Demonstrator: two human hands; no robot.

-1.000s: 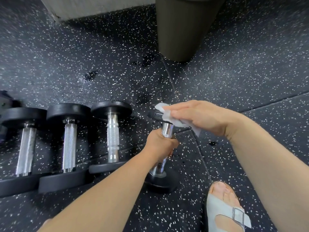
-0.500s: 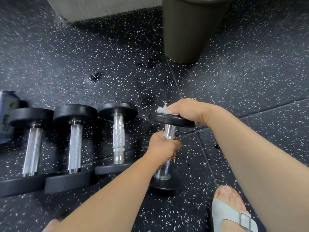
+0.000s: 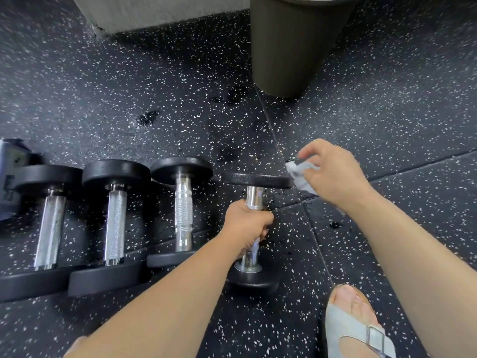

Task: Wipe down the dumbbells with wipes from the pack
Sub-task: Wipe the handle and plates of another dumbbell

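Toes in a pale grey buckled sandal [image 3: 358, 329] sit nearest, below the right forearm, on the black rubber floor flecked with white [image 3: 387, 112]. Just ahead, the left hand [image 3: 247, 223] is clamped round the chrome handle of a black round-headed dumbbell [image 3: 258, 180], fingers curled fully about the bar. The dumbbell stands tilted: its lower head rests on the floor below the fist and its upper head is raised above the knuckles. The two hands are apart. The right hand [image 3: 333, 174], beyond and to the right of the left, pinches a crumpled white wipe [image 3: 300, 174] between thumb and fingertips, right at the rim of the raised head; whether the wipe touches that rim cannot be told. To the left of the left hand, three more black-headed dumbbells with chrome handles [image 3: 114, 218] lie side by side on the floor, close together, their handles running near to far. Past the leftmost one, a dark bluish-grey object [image 3: 7, 182] is cut off by the frame edge and cannot be identified. Beyond both hands, dark wet patches [image 3: 148, 117] mark the floor. Farther still, a tall grey-brown round bin [image 3: 291, 47] stands on the floor, and left of it is the foot of a pale concrete wall [image 3: 154, 11].
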